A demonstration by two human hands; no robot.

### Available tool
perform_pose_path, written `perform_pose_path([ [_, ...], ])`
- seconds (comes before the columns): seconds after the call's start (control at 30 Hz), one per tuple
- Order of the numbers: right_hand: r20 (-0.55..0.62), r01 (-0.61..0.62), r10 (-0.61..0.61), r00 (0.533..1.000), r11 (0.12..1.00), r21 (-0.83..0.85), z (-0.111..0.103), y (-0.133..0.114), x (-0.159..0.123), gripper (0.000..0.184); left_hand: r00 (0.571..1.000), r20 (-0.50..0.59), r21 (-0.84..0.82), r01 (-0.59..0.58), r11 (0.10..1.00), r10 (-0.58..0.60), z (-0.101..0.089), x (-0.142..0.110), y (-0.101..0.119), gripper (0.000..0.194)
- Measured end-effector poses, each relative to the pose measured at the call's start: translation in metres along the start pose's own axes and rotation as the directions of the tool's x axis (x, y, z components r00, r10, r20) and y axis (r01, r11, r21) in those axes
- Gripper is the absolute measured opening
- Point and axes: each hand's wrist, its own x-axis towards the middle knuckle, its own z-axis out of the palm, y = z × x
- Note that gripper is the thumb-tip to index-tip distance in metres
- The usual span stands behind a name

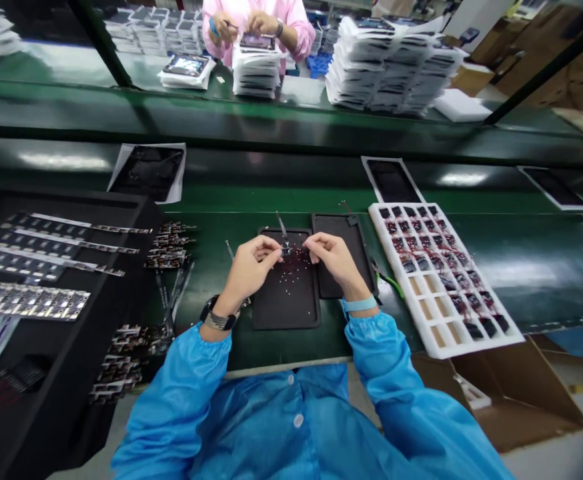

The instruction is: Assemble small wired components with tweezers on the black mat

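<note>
My left hand (257, 265) is closed in a pinch at a small dark part (286, 251) with a thin strip (282, 225) rising from it. Opposite it, the thumb and fingertips of my right hand (335, 259) are pressed together; what they hold is too small to make out. Both hands are over a black tray (285, 313). Fine dark red wires with tiny white tips (294, 261) lie between the hands, and small white specks are scattered on the tray. Under my right hand is a second black tray (334, 288).
Green-handled pliers (390, 283) lie beside a white foam tray (434, 348) of small black parts. Circuit strips (169, 247) lie to the left, near a black box (139, 217). Across the bench, a person in pink (294, 27) works behind stacked, wrapped panels (371, 67).
</note>
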Motion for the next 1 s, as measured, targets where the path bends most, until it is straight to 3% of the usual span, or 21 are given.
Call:
perform_pose_path([
  [0.27,0.119,-0.034,0.026,0.993,0.997,0.066,0.016,-0.011,-0.01,0.034,0.997,-0.055,-0.001,0.059,0.998,-0.059,0.004,-0.006,-0.004,0.018],
  [0.53,0.111,-0.016,0.028,0.993,0.994,-0.106,0.02,-0.021,-0.022,0.03,0.993,-0.081,-0.028,0.081,0.996,-0.083,0.007,-0.012,-0.005,0.018],
  [0.77,0.142,0.006,0.025,0.99,0.978,-0.211,0.022,-0.018,-0.023,0.029,0.993,-0.044,-0.065,0.111,0.992,-0.114,0.005,-0.012,-0.005,0.022],
  [1.0,0.307,-0.011,0.087,0.948,0.97,-0.242,0.019,-0.02,-0.024,0.031,0.991,0.042,-0.055,0.131,0.99,-0.129,0.003,-0.012,-0.008,0.019],
])
